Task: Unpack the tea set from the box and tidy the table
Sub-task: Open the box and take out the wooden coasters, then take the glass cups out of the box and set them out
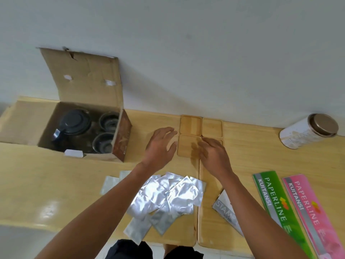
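Observation:
An open cardboard box [89, 85] stands at the back left of the wooden table [46, 180]. Inside it lie a dark teapot [73, 124] and two dark cups [109, 121] [103, 145]. Square wooden coasters form a block by the wall: two at the back [190, 125] [212, 128], one in front [186, 147], and a further one mostly hidden under my right hand [214, 157]. That hand lies flat on it, fingers spread. My left hand [160, 146] hovers open just left of the front coaster, holding nothing.
A pile of silver foil sachets [168, 199] lies near the front edge between my arms. A grey booklet [225, 210] sits under my right forearm. Green [274, 204] and pink [308, 208] receipt books lie at the right. A white tin [308, 130] lies on its side at the back right.

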